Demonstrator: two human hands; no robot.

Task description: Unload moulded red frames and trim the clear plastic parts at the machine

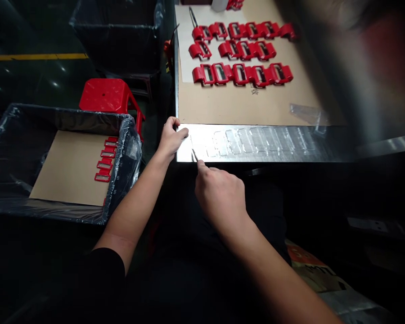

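My left hand (171, 138) is at the near left corner of the table, its thumb on the bare metal strip (337, 144) and its forefinger bent at the side edge. The other fingers are mostly hidden. My right hand (221, 186) is closed around a thin pointed tool (195, 155), whose tip touches or hovers just over the strip; whether it is a blade or tweezers is unclear. Right of the tip lie several clear rectangular pieces (251, 140) in a row. Farther back, several red buckle-like parts (239, 74) with rectangular windows stand in three rows.
Brown board (222, 103) covers the tabletop, with a clear plastic piece (305, 111) on it. At left, a plastic-lined bin (10, 157) holds cardboard (70, 166) and several red parts (104, 165). A red stool (103, 94) and another lined bin (114, 40) stand behind it.
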